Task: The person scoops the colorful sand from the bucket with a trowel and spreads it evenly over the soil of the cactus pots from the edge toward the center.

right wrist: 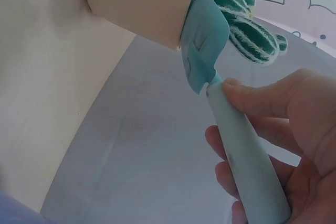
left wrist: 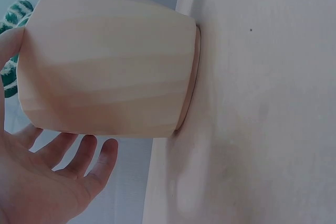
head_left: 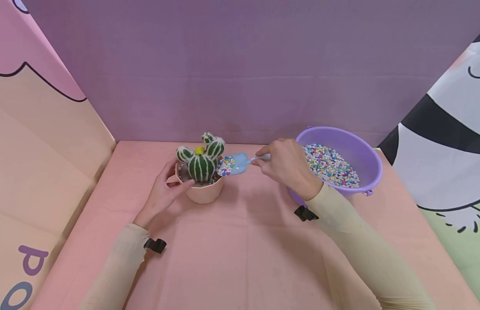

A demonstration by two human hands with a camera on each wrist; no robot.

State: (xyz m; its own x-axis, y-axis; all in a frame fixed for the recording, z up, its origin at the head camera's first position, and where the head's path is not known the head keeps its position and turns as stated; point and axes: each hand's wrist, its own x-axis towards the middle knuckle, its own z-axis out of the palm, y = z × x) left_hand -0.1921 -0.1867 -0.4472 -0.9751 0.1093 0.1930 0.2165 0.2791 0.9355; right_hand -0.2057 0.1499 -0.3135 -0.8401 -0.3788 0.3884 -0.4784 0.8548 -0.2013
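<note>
A pale peach flowerpot [head_left: 204, 194] stands upright on the pink tablecloth [head_left: 224, 258], toward the far edge and left of the middle. In it sits a white-striped green cactus [head_left: 201, 170] with a yellow flower [head_left: 199, 150] on top and smaller lobes rising at its left and right.

The left hand [head_left: 166, 188] holds the flowerpot from the left, its thumb at the near rim and its fingers set wide along the outer wall (the left wrist view shows them spread, with gaps between).

The right hand [head_left: 288, 162] grips the handle of a light blue toy shovel [head_left: 241, 161], thumb on one side and fingers curled round the other. The shovel points left, its tip at the flowerpot's right rim beside the cactus; whether blade and rim touch, I cannot tell. Multicoloured pellets [head_left: 226, 165] lie on the blade, mostly toward the tip.

To the right, beyond the right forearm, stands a purple bucket [head_left: 358, 148] with more pellets of the same kind inside (the sleeve and hand hide part of its near left side).

Both arms wear cream sleeves [head_left: 120, 258]. A plain purple-grey backdrop [head_left: 240, 64] closes the far side, with cartoon-printed panels [head_left: 441, 159] at left and right.
</note>
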